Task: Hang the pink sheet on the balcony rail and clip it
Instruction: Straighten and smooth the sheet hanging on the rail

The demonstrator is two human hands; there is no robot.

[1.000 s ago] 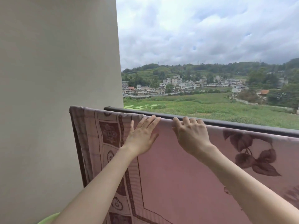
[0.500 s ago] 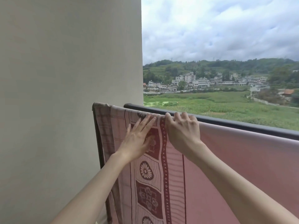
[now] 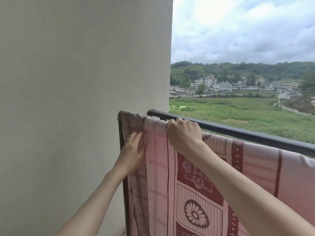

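The pink sheet (image 3: 196, 193), patterned with dark red borders and flower motifs, hangs over the inner rail and drapes down toward me. Behind it runs the dark balcony rail (image 3: 247, 132), ending at the wall. My right hand (image 3: 185, 133) is closed over the sheet's top edge on the rail. My left hand (image 3: 133, 154) lies against the sheet's left border with fingers spread, pressing the cloth near the dark upright post (image 3: 121, 138). No clip is in view.
A plain beige wall (image 3: 76, 99) fills the left half and meets the rail's end. Beyond the rail lie green fields, a village and a cloudy sky. The sheet continues off the right edge.
The view has swung left toward the wall. Both hands have slid left along the sheet. My right hand has curled onto the top edge, and my left hand has dropped lower onto the border.
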